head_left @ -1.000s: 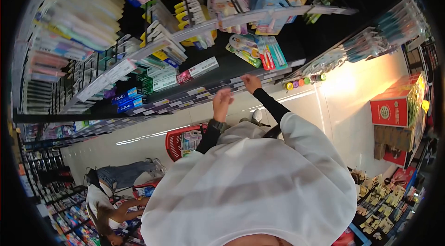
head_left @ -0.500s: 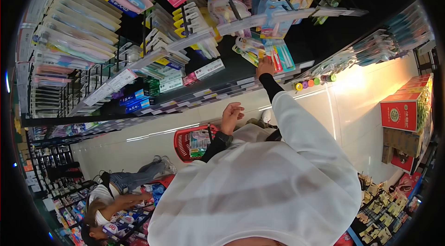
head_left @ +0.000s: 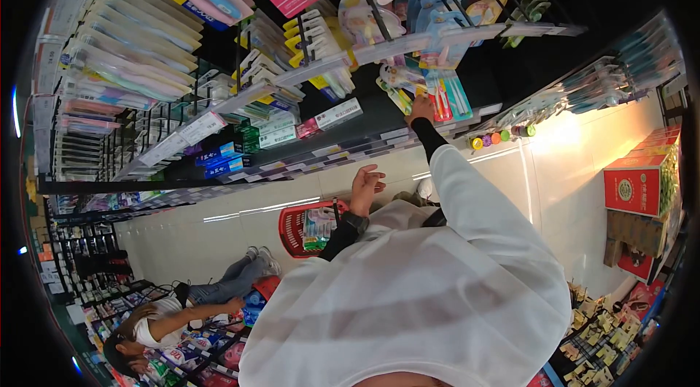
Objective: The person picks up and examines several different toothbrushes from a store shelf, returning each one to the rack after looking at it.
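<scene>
My right hand [head_left: 421, 108] reaches to the lower shelf, its fingers closed at the edge of a carded toothbrush pack [head_left: 399, 94] with green and yellow colours. Fine finger detail is small there. Just right of it stand toothbrush packs [head_left: 448, 99] in red and teal. My left hand [head_left: 367, 187] hangs in front of my body, palm turned sideways, fingers loosely bent and apart, with nothing in it. Beside my left wrist is a red shopping basket [head_left: 291, 232] holding packaged goods [head_left: 319, 227].
A shelf edge with price tags [head_left: 200, 127] curves above boxed toothpaste [head_left: 277, 137]. Hanging toothbrush packs [head_left: 138, 30] fill the left. Another person [head_left: 168, 320] stands at a lower-left shelf. Stacked red boxes [head_left: 633, 190] are at the right.
The view has shifted slightly, so the shelves appear lower and further right. My right hand stays at the toothbrush packs, and my left hand keeps its pose. The other person's head and arm have moved.
</scene>
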`<state>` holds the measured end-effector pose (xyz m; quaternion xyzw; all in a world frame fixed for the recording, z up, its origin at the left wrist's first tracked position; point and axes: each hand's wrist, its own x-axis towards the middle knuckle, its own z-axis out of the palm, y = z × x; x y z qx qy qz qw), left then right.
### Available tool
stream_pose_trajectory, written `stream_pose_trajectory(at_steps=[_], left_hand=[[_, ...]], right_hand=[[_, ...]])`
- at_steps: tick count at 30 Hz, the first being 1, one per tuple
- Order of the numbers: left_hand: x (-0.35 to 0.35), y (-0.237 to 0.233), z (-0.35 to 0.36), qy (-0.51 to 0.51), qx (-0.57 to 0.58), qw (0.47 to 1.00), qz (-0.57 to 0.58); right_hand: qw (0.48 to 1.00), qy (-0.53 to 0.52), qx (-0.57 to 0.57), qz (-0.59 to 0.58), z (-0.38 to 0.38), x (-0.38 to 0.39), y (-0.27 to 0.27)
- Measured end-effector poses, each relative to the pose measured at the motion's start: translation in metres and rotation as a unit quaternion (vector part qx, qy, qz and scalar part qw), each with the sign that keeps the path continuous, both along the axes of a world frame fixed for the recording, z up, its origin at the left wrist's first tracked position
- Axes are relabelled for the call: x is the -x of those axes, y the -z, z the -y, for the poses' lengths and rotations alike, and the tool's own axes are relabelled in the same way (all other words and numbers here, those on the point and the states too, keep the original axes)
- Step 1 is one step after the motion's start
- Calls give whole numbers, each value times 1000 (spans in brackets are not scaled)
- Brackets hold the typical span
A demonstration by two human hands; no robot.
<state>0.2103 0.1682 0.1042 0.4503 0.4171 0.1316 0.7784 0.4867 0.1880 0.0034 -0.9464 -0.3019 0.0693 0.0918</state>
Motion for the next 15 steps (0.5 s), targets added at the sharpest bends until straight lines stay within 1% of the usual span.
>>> stream_pose_trajectory(at_steps=[1, 2, 4, 5, 6, 8, 9, 10, 11, 12, 13, 14, 15], left_hand=[[1, -1, -1, 2, 4, 1000, -9], [2, 0, -2, -1, 1, 1000, -10], [2, 3, -3, -10, 16, 1000, -9], [2, 5, -4, -12, 18, 1000, -10], [3, 5, -7, -9, 24, 1000, -8], [16, 11, -11, -4, 32, 999, -6], [31, 21, -16, -12, -7, 1000, -9], [50, 36, -19, -20, -47, 999, -13], [76, 60, -18, -20, -181, 981, -70], [108, 91, -15, -19, -312, 942, -125], [151, 135, -20, 103, -349, 901, -236], [188, 163, -19, 224, -378, 832, -339], [207, 156, -3, 313, -514, 754, -265]], right_hand=[[999, 8, -39, -11, 1, 0, -3], [999, 5, -42, -12, 1, -1, -6], [993, -79, -9, -81, 2, -7, -11], [992, -101, -38, -67, 2, -6, -12], [992, -103, -35, -68, -1, -5, -12], [967, -33, -87, -238, -11, -2, -13], [960, -34, -116, -251, -12, -2, -1], [955, -39, -130, -264, -12, -1, -3], [955, -45, -125, -265, -11, 0, -5], [955, -50, -121, -265, -9, 0, -8], [958, -54, -116, -258, -6, 0, -11], [958, -48, -118, -256, -4, -2, -8], [960, -52, -106, -255, -2, -5, 0]])
